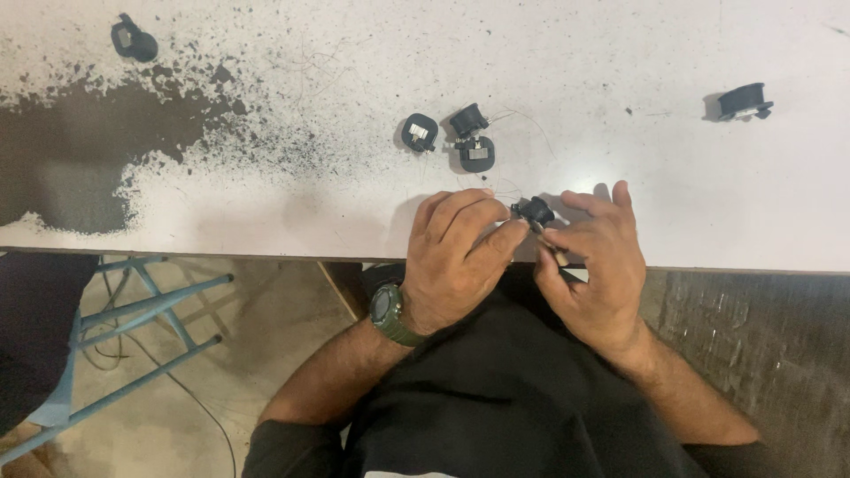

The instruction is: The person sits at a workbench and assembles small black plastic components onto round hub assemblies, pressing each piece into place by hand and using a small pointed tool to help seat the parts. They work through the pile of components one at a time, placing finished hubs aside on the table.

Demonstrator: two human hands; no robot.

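Note:
Both my hands meet at the near edge of a worn white table (pixel 620 53). A small black plastic part (pixel 534 211) with a metal tab sits between my fingertips. My left hand (pixel 456 257), with a green watch on its wrist, pinches the part from the left. My right hand (pixel 593 265) grips it from the right, and what looks like a thin metal piece shows under its fingers. Three similar black parts (pixel 460 137) lie in a cluster on the table just beyond my hands.
Another black part (pixel 744 100) lies at the far right, and one more (pixel 133 41) at the far left. A large patch of chipped paint (pixel 80 150) darkens the table's left side. A blue metal stool frame (pixel 142 310) stands on the floor to my left.

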